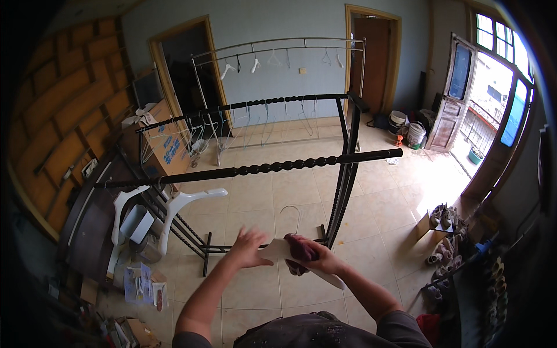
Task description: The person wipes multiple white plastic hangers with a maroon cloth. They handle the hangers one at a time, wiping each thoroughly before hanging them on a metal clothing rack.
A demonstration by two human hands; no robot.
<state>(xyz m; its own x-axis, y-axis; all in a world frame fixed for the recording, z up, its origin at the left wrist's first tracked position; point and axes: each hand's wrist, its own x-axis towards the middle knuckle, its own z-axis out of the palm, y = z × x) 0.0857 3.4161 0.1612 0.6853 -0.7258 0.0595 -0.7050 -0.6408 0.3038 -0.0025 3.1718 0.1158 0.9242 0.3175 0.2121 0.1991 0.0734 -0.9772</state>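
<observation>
My right hand point(323, 257) grips a bunched dark red cloth point(302, 250) against a white clothes hanger point(278, 251), whose metal hook points up and away from me. At the hanger's left end is my left hand point(249, 249), slightly blurred, its fingers apart; whether it touches the hanger is unclear. Just beyond both hands runs the near black bar point(283, 166) of a garment rack. Two broad white hangers, one point(174, 209) nearer the middle and another point(118, 213) farther left, hang from that bar's left part.
Thin wire hangers point(266, 126) hang on the rack's far bar point(278, 101). Behind stands a metal rail point(278, 45) with more hangers. A cardboard box point(169, 145) and plastic bins point(137, 224) are at left. Shoes point(444, 217), buckets point(415, 132) and an open door point(454, 91) are at right.
</observation>
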